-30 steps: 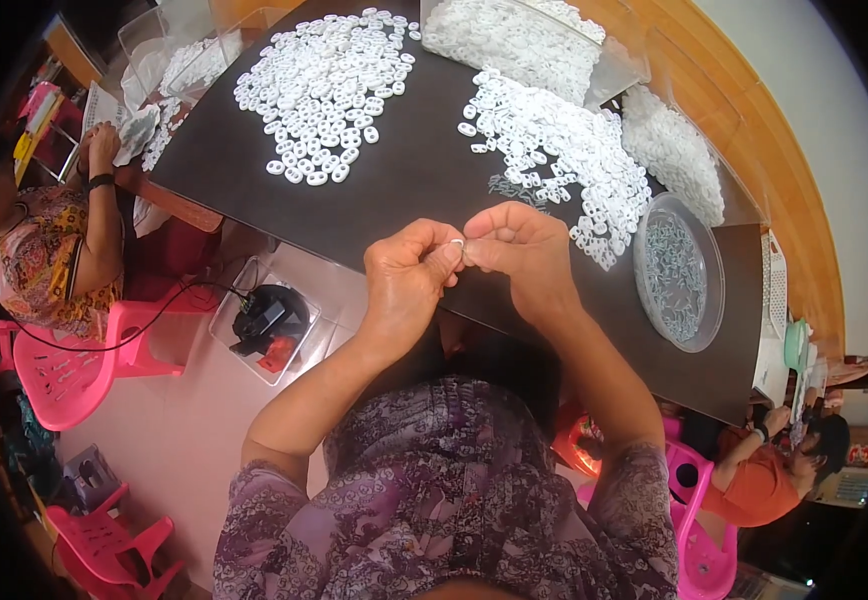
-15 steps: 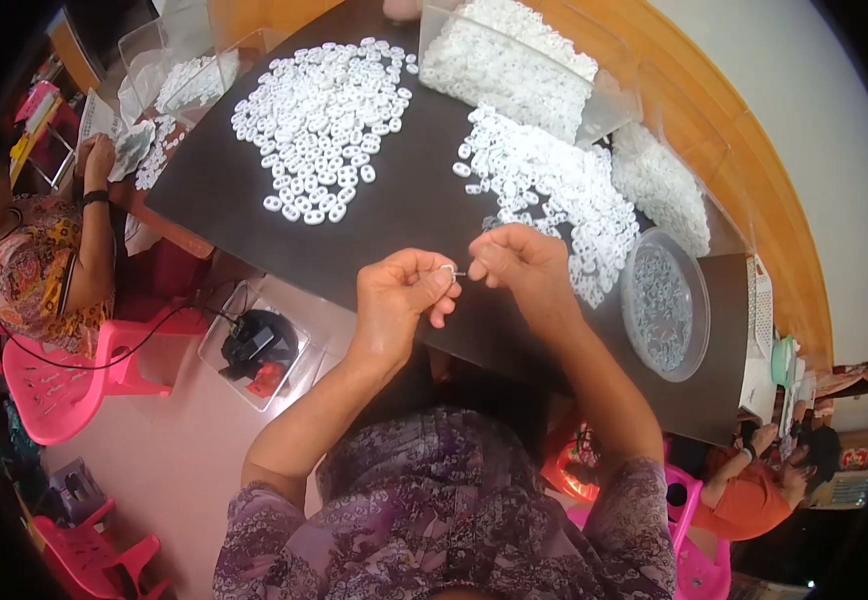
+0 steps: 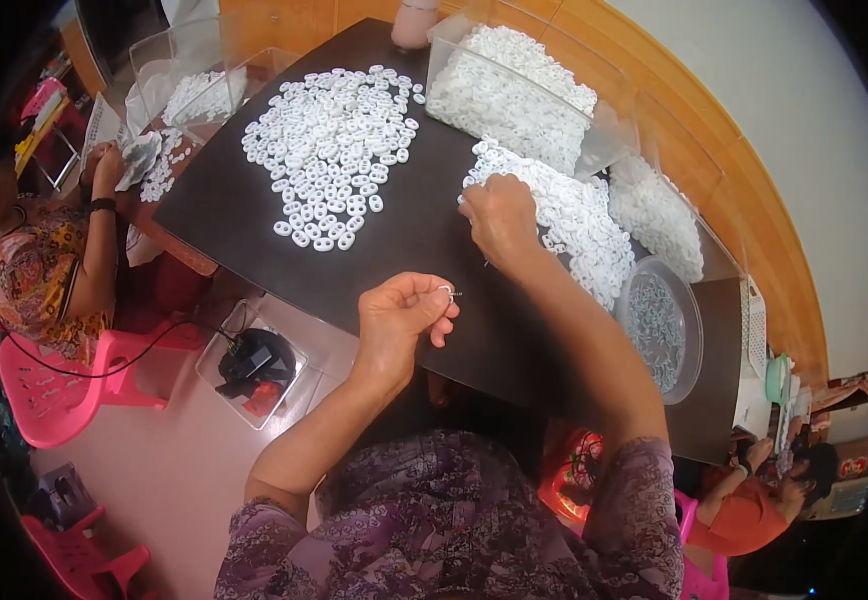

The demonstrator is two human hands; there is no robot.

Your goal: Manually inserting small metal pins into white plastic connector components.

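My left hand (image 3: 394,325) is closed, with thumb and fingertips pinching a small white plastic piece (image 3: 446,290). A thin metal pin or screw sticks out of this piece to the right. Farther up the dark table, my right hand (image 3: 502,220) has its fingers curled down at the left edge of a loose heap of small white plastic pieces (image 3: 584,225). Whatever its fingertips pinch, if anything, is hidden. Left of it lies a spread pile of white oval pieces with two holes (image 3: 329,160).
Clear plastic bins (image 3: 509,95) of white pieces line the far right edge. A round clear tub (image 3: 694,330) holds small metal screws or pins. A pink container (image 3: 414,25) stands at the back. Co-workers sit at left (image 3: 49,270) and right (image 3: 754,510). A pink chair (image 3: 49,390) stands left.
My right hand has moved away from the left hand, up to the heap of white pieces. My left hand keeps its pinch on the small piece. The view has shifted slightly.
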